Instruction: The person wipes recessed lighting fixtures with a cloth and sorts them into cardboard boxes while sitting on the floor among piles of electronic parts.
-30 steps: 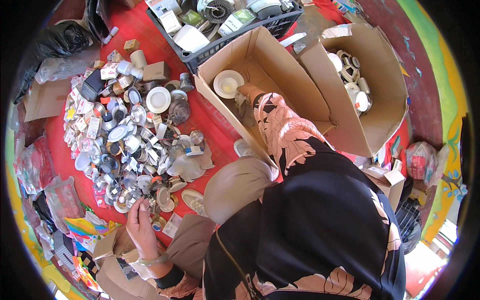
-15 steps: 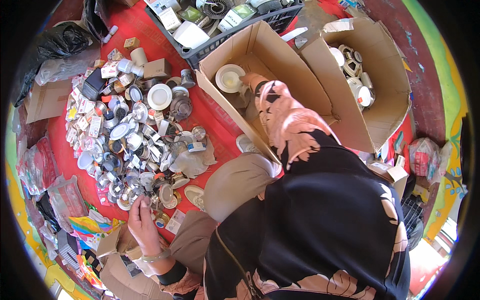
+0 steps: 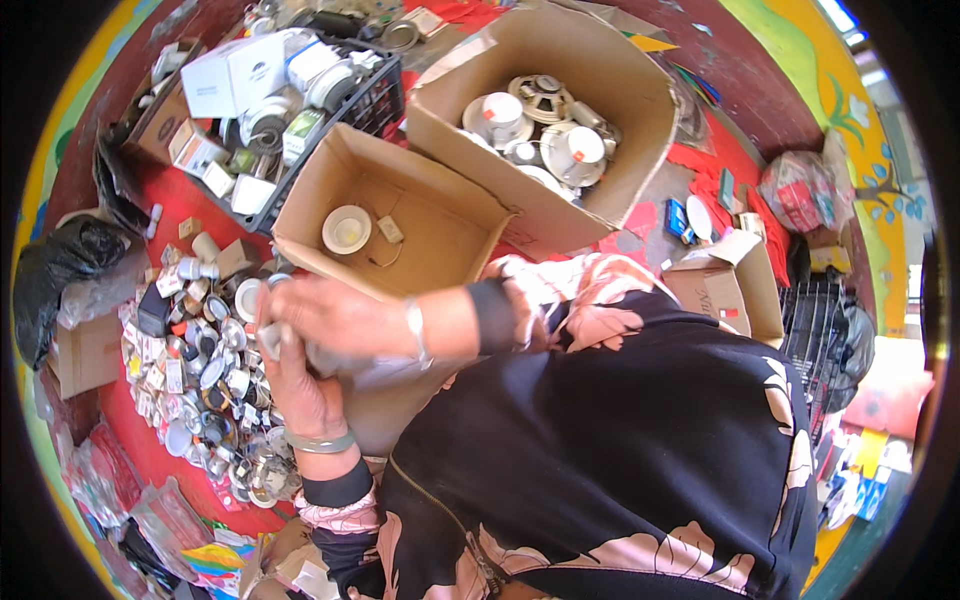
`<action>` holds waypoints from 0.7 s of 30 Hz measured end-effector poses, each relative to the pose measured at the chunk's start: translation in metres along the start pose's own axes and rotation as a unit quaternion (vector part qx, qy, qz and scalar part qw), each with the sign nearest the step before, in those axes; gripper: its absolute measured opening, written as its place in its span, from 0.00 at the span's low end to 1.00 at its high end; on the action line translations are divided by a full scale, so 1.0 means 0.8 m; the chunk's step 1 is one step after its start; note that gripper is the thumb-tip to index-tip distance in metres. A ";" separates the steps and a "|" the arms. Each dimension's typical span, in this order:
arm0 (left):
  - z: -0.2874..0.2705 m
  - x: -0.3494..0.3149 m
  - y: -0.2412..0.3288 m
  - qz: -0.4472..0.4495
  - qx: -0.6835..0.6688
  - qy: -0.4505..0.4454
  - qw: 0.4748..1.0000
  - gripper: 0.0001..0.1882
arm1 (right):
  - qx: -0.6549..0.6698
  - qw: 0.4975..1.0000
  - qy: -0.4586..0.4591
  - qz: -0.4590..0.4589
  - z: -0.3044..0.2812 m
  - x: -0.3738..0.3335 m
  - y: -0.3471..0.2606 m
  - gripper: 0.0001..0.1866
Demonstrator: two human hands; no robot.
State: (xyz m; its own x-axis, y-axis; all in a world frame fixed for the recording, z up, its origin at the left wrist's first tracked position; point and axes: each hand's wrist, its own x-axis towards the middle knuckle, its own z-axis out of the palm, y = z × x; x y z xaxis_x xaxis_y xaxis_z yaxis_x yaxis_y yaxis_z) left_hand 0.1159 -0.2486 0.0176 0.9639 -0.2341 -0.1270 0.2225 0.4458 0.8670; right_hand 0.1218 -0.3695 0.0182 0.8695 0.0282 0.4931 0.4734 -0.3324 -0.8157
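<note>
My left hand (image 3: 308, 396) is raised beside the pile, its fingers closed around something small and greyish that I cannot make out. Over those fingertips reaches my right hand (image 3: 335, 318), palm turned down and smeared by motion; whether it grips anything is hidden. Just beyond them, a white round downlight (image 3: 347, 229) lies in the smaller cardboard box (image 3: 440, 262), with a small pale block (image 3: 390, 229) and a thin wire beside it. To the left of my hands spreads a heap of mixed lamps and fittings (image 3: 205, 375) on red cloth.
A larger cardboard box (image 3: 640, 150) behind holds several round speakers or lamps (image 3: 545, 97). A black plastic crate (image 3: 385, 90) with boxed goods stands at the far left. Open cartons (image 3: 715, 290) and a black wire basket (image 3: 800, 330) are at right, black bags (image 3: 65, 270) at left.
My right hand has left the downlight in the smaller box and come back to my left hand. The downlight stays in the box. The view has swung to the right.
</note>
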 end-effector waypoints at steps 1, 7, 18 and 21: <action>0.006 0.000 -0.003 -0.025 -0.007 0.022 0.999 0.27 | 0.153 0.986 0.019 0.057 -0.019 -0.003 0.025 0.10; 0.003 -0.037 0.010 -0.017 0.079 0.059 0.995 0.13 | -0.447 0.753 -0.254 0.410 -0.287 -0.122 0.066 0.30; 0.037 -0.065 0.017 -0.029 0.179 0.035 0.983 0.14 | -0.591 0.580 -0.493 0.265 -0.406 -0.243 0.127 0.12; 0.025 -0.064 0.016 -0.027 0.192 0.043 0.980 0.14 | -0.538 0.657 -0.372 0.375 -0.433 -0.269 0.089 0.11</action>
State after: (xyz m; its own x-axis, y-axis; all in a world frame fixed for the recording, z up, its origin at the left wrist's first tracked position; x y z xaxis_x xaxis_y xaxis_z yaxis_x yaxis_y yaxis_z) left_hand 0.0664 -0.2484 0.0452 0.9648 -0.1674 -0.2027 0.2172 0.0733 0.9734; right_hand -0.0807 -0.7261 -0.0412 0.8197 -0.2042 -0.5351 -0.1529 -0.9784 0.1391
